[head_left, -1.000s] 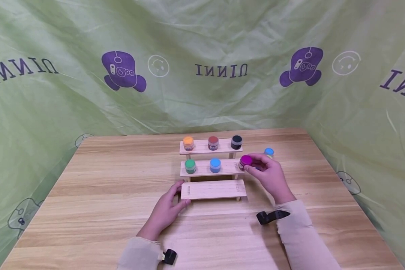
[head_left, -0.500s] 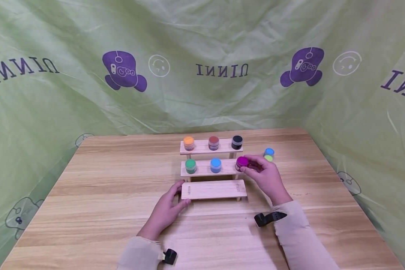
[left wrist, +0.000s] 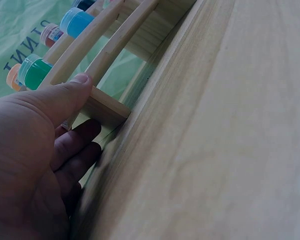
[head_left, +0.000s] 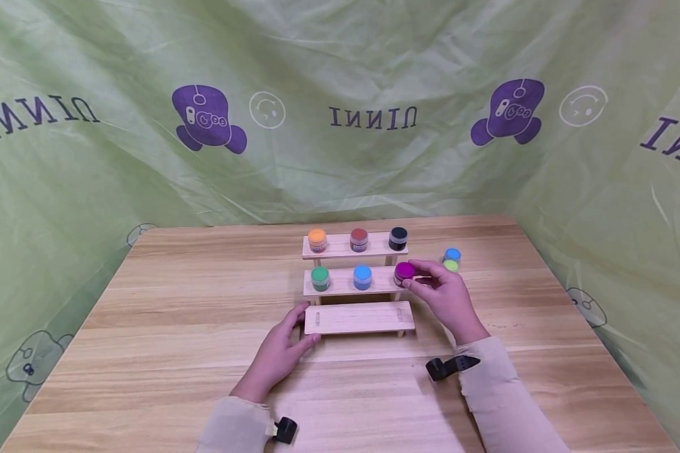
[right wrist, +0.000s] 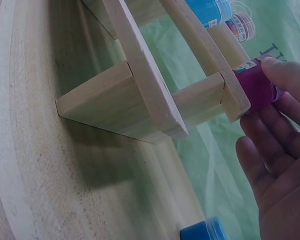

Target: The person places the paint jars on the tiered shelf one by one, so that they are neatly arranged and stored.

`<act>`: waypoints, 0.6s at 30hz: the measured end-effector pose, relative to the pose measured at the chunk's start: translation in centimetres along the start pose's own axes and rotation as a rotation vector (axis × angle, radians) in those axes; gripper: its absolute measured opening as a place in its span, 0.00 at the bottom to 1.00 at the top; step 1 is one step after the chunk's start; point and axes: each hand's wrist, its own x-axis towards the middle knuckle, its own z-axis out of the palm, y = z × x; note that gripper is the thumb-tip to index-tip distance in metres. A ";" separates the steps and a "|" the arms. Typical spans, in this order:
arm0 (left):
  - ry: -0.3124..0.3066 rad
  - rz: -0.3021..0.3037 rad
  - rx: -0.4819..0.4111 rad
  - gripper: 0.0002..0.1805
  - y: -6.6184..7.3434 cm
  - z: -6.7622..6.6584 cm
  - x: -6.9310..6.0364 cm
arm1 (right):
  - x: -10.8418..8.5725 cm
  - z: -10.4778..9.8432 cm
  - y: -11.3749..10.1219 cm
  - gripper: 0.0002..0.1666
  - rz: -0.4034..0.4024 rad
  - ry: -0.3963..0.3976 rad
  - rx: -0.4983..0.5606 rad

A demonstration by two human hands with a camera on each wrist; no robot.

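Observation:
A three-step wooden display stand (head_left: 359,319) stands mid-table. My left hand (head_left: 280,349) grips the left end of its lowest step; in the left wrist view the thumb (left wrist: 72,95) lies against the step's edge. With thumb and fingers, my right hand (head_left: 446,299) pinches a purple paint jar (head_left: 405,272) at the right end of the middle step. The jar appears to sit upright on the board. A green jar (head_left: 320,277) and a blue jar (head_left: 362,277) share that step. Orange (head_left: 317,238), brown-red (head_left: 359,238) and black (head_left: 398,238) jars line the top step.
To the right of the stand, another blue-lidded jar (head_left: 452,255) and a yellow-green jar (head_left: 450,265) stand on the wooden table (head_left: 175,327), just beyond the right hand. A green printed curtain (head_left: 294,170) encloses the table at the back and sides.
The right hand has brought the purple jar a little to the left, further onto the middle step. The yellow-green jar shows more fully now. My left hand keeps its place.

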 end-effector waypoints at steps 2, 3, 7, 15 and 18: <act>0.000 0.000 0.001 0.40 0.0 0.0 0.0 | 0.0 0.0 0.0 0.26 0.000 0.002 -0.008; 0.000 -0.001 0.001 0.40 0.1 0.0 0.0 | 0.0 0.0 0.1 0.25 0.000 0.003 -0.011; 0.000 0.000 0.000 0.40 0.1 0.0 0.0 | 0.1 0.0 0.1 0.25 -0.003 0.008 -0.028; 0.003 -0.001 0.006 0.40 0.1 0.0 0.0 | 0.0 0.1 -0.1 0.25 -0.001 0.013 -0.037; 0.004 -0.001 0.007 0.40 0.1 0.0 0.0 | 0.1 0.1 -0.1 0.26 0.000 0.016 -0.034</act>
